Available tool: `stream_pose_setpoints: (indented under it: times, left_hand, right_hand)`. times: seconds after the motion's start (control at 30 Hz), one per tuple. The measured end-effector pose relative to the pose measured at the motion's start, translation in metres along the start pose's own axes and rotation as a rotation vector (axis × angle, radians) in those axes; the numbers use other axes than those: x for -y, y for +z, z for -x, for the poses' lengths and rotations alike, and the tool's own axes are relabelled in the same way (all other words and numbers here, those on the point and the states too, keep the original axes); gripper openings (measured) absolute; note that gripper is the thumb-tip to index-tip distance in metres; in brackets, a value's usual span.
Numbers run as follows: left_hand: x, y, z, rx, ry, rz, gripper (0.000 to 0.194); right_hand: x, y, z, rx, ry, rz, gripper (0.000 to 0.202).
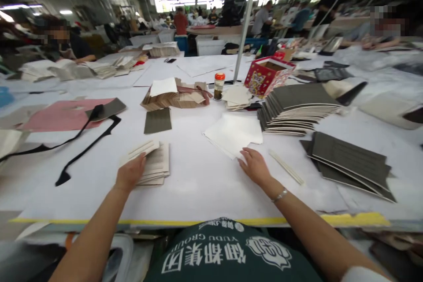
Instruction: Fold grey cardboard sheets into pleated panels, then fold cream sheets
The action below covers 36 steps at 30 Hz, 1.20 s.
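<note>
My left hand [131, 171] is closed on a small beige panel [142, 149] with line-like slots, tilted above a short stack of similar beige panels [161, 165]. Out to the right, my right hand [255, 165] reaches to the near corner of a loose pile of white sheets [233, 130]. Its thumb and fingers are apart, and I see nothing held in them; whether the fingertips touch the sheets I cannot tell. A dark grey-green square piece [157, 121] lies beyond the beige stack. Two thin pale strips [287, 167] rest beside my right hand.
Dark panels stand in a fanned stack [297, 101], with more dark panels [350, 161] nearer right. A bundle of brown pieces [165, 99], an orange-lidded jar [218, 86], a red box [267, 77] and a metal pole [246, 22] stand behind. Black straps [89, 145] lie left.
</note>
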<state>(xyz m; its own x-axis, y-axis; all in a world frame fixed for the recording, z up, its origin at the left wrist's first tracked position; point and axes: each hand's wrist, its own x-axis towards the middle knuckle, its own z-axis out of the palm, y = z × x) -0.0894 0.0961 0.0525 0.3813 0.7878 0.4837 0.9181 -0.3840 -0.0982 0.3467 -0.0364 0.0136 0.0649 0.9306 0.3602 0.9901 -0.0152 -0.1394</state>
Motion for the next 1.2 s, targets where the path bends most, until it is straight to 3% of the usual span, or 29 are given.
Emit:
stream_pose_setpoints:
  times: [0.1, 0.2, 0.27, 0.37, 0.43, 0.5, 0.6, 0.77, 0.93, 1.0, 1.07, 1.17, 1.2]
  left_hand:
    - [-0.007, -0.029, -0.01, -0.273, -0.017, 0.027, 0.032]
    - [-0.054, -0.055, -0.005, -0.353, 0.119, 0.124, 0.042]
    - [-0.102, -0.056, 0.007, -0.218, 0.301, 0.183, 0.044]
    - [-0.174, -0.034, 0.03, 0.079, 0.605, 0.284, 0.039]
    - [-0.208, -0.017, 0.04, 0.24, 0.72, 0.328, 0.036]
    - [-0.226, -0.005, 0.041, 0.34, 0.757, 0.382, 0.03]
    - [-0.235, 0.001, 0.023, 0.383, 0.731, 0.509, 0.027]
    - [-0.247, 0.024, -0.037, 0.278, 0.536, 0.526, 0.041]
    - [-0.261, 0.067, -0.067, 0.486, 0.386, 0.4, 0.052]
    - [-0.26, 0.079, -0.068, 0.499, 0.39, 0.396, 0.054]
    - [-0.257, 0.084, -0.069, 0.511, 0.4, 0.399, 0.054]
    - [-0.253, 0.075, -0.074, 0.549, 0.414, 0.402, 0.054]
    - [-0.253, 0.069, -0.075, 0.556, 0.413, 0.402, 0.054]
  right_hand:
    - [0.022, 0.011, -0.034, 0.111, 0.046, 0.033, 0.037]
    - [0.034, 0.018, -0.058, 0.294, 0.084, 0.091, 0.033]
    - [0.037, 0.019, -0.068, 0.411, 0.075, 0.113, 0.028]
    - [0.038, 0.019, -0.078, 0.487, 0.044, 0.106, 0.027]
    - [0.036, 0.019, -0.084, 0.508, 0.039, 0.091, 0.027]
    - [0.03, 0.019, -0.091, 0.516, 0.055, 0.072, 0.029]
    - [0.018, 0.021, -0.104, 0.512, 0.144, 0.045, 0.032]
    - [0.006, 0.03, -0.115, 0.486, 0.33, -0.04, 0.031]
    - [-0.003, 0.025, -0.12, 0.374, 0.373, -0.138, 0.025]
    - [-0.022, 0.005, -0.133, 0.304, 0.402, -0.155, 0.026]
    - [-0.047, -0.03, -0.15, 0.165, 0.456, -0.148, 0.032]
    - [-0.074, -0.097, -0.171, -0.216, 0.493, -0.135, 0.033]
    - [-0.075, -0.118, -0.174, -0.286, 0.457, -0.138, 0.031]
